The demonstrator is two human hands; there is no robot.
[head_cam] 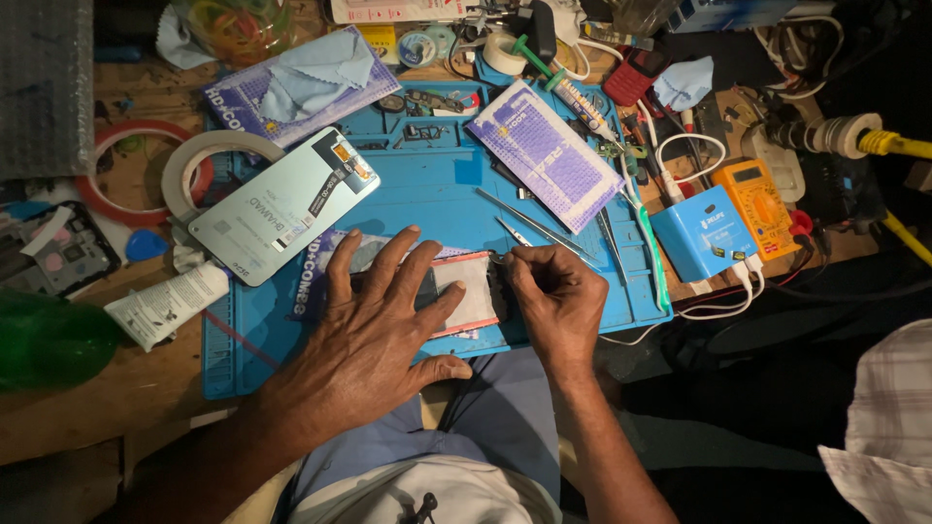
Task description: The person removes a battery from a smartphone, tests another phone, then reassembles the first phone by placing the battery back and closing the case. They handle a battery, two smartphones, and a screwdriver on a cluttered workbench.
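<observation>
While the left hand point(374, 335) lies flat with fingers spread, pressing an opened phone point(466, 296) against the blue work mat point(427, 184) near its front edge, the right hand point(553, 301) pinches something small, too small to identify, at the phone's right end. Beyond, tweezers point(529, 221) lie mid-mat; a replacement screen point(282, 204) rests toward the mat's far left corner.
</observation>
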